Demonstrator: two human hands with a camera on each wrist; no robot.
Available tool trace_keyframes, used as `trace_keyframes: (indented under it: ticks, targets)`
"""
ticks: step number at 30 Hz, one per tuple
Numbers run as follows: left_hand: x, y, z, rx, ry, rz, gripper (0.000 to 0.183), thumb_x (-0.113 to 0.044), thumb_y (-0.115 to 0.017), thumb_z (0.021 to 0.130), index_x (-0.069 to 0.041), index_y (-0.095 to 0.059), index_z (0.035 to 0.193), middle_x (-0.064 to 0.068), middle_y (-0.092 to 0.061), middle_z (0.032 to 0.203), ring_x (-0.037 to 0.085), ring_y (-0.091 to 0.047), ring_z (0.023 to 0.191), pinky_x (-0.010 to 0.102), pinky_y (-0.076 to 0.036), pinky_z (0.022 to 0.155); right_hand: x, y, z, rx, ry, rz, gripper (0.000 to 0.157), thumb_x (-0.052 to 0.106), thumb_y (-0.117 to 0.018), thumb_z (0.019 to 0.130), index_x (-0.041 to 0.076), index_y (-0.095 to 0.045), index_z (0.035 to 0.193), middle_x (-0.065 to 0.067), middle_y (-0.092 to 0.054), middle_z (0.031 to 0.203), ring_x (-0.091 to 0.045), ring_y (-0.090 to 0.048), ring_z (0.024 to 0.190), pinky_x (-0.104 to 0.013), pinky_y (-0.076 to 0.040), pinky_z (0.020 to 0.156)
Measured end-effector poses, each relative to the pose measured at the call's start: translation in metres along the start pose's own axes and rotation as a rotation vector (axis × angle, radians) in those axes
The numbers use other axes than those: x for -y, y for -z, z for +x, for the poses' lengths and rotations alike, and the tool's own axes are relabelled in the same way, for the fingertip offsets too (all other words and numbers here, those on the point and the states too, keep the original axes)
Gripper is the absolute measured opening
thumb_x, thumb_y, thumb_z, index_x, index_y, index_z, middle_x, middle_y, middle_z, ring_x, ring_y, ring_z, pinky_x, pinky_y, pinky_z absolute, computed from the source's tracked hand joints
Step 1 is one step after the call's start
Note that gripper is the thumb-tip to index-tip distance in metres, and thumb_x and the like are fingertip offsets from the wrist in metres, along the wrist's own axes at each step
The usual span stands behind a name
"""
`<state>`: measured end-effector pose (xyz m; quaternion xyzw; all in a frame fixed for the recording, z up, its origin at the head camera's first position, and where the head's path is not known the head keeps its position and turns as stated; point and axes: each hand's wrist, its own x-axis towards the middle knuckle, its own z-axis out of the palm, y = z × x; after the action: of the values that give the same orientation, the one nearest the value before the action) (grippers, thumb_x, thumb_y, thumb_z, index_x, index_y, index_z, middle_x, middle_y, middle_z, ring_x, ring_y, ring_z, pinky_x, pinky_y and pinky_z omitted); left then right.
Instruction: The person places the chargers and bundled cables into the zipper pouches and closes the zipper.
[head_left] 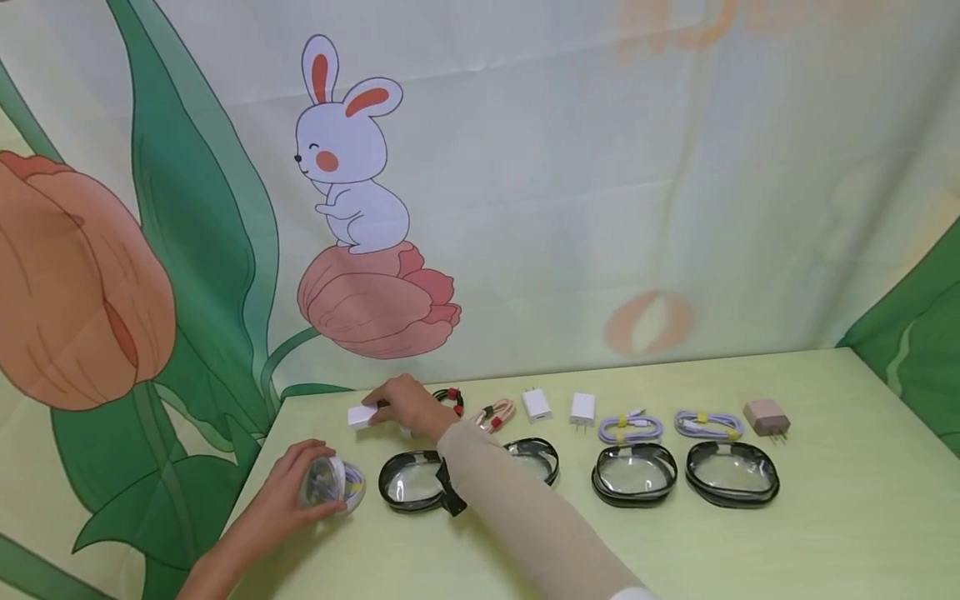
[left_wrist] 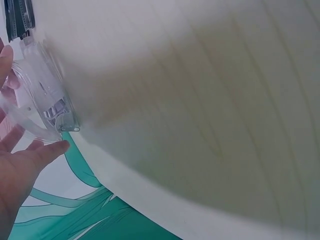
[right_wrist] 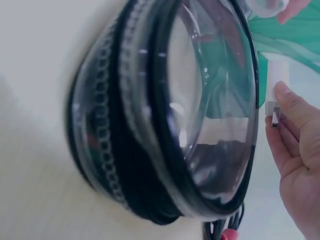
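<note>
Right hand (head_left: 405, 404): pinches a white block-shaped plastic charger (head_left: 362, 417) between thumb and fingers, near the far left corner of the pale green tabletop (head_left: 862, 500). Metal prong visible in the right wrist view; dark patch at the fingertips in the head view, too small to identify.

Left hand (head_left: 285, 492): grips a transparent rounded plastic pouch with a whitish rim (head_left: 318, 483), near the left table edge. Cut off by the frame in the left wrist view. Pale coiled cable with a yellow tie (head_left: 354, 487) at the pouch; inside or behind, cannot tell.

Partly hidden: black coiled cable with red ties (head_left: 452, 400), behind the right hand; black-rimmed clear pouch (head_left: 555, 468), left side behind the beige sleeve (head_left: 525, 508). Second of the kind (head_left: 411, 507) overlapped by a dark shape at the wrist; blurred black-edged pouch large in the right wrist view.

Fully visible at right: two more black-rimmed pouches (head_left: 634, 502) (head_left: 732, 502); behind, two lilac coiled cables (head_left: 630, 427) (head_left: 708, 425) and a pink block charger (head_left: 767, 417).

Edges and room: back edge against a printed fabric backdrop (head_left: 525, 208); broad tabletop stretches in front of the right-hand pouches and beyond the pink charger.
</note>
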<state>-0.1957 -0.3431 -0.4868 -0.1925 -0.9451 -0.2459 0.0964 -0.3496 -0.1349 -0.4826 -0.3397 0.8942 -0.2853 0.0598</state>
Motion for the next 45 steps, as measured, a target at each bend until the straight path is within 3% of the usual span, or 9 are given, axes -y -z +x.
trace_keyframes:
  ticks: [9,18,25,32,41,45]
  targets:
    - [0.002,0.001,-0.004,0.011,0.02,-0.026,0.069,-0.029,-0.093,0.072,-0.005,-0.058,0.127,0.022,-0.048,0.137,0.044,-0.047,0.127,0.063,-0.04,0.101,0.012,0.003,-0.01,0.033,0.073,-0.035,0.04,0.029,-0.077,0.089,0.017,-0.074,0.127,0.007,-0.076,0.107,-0.001,-0.055,0.083,-0.013,-0.043,0.076]
    - [0.0,0.001,0.0,-0.004,-0.003,-0.021,0.071,-0.027,-0.093,0.072,-0.002,-0.057,0.127,0.021,-0.048,0.137,0.044,-0.047,0.127,0.063,-0.04,0.102,0.015,0.012,-0.029,0.04,0.118,-0.043,0.039,0.028,-0.077,0.089,0.015,-0.074,0.125,0.005,-0.076,0.11,0.0,-0.06,0.088,-0.014,-0.046,0.081]
    - [0.001,0.0,-0.001,-0.008,0.006,-0.026,0.069,-0.028,-0.094,0.071,-0.002,-0.057,0.124,0.021,-0.049,0.136,0.043,-0.047,0.127,0.063,-0.04,0.101,0.012,0.007,-0.041,0.036,0.125,-0.081,0.038,0.031,-0.079,0.088,0.016,-0.076,0.123,0.006,-0.077,0.103,0.003,-0.061,0.083,-0.012,-0.045,0.075]
    - [0.002,-0.001,-0.003,-0.037,-0.017,-0.012,0.068,-0.027,-0.094,0.072,-0.003,-0.057,0.123,0.018,-0.049,0.135,0.04,-0.047,0.127,0.058,-0.041,0.098,0.021,0.005,-0.051,0.014,0.156,-0.047,0.035,0.027,-0.079,0.089,0.014,-0.076,0.121,0.005,-0.077,0.104,0.003,-0.063,0.084,-0.01,-0.046,0.075]
    - [0.004,-0.003,-0.004,-0.053,-0.025,-0.023,0.069,-0.024,-0.094,0.072,-0.003,-0.055,0.125,0.018,-0.048,0.136,0.039,-0.046,0.128,0.052,-0.041,0.098,0.034,-0.007,-0.057,0.015,0.163,-0.13,0.035,0.031,-0.079,0.089,0.017,-0.076,0.121,0.008,-0.075,0.111,0.002,-0.064,0.09,-0.012,-0.047,0.079]
    - [0.005,-0.004,-0.005,-0.051,-0.022,-0.025,0.07,-0.026,-0.094,0.072,-0.004,-0.055,0.126,0.016,-0.048,0.137,0.037,-0.046,0.128,0.04,-0.04,0.099,0.038,-0.013,-0.058,0.015,0.147,-0.145,0.035,0.032,-0.08,0.088,0.018,-0.077,0.12,0.01,-0.075,0.109,0.002,-0.063,0.089,-0.012,-0.048,0.078]
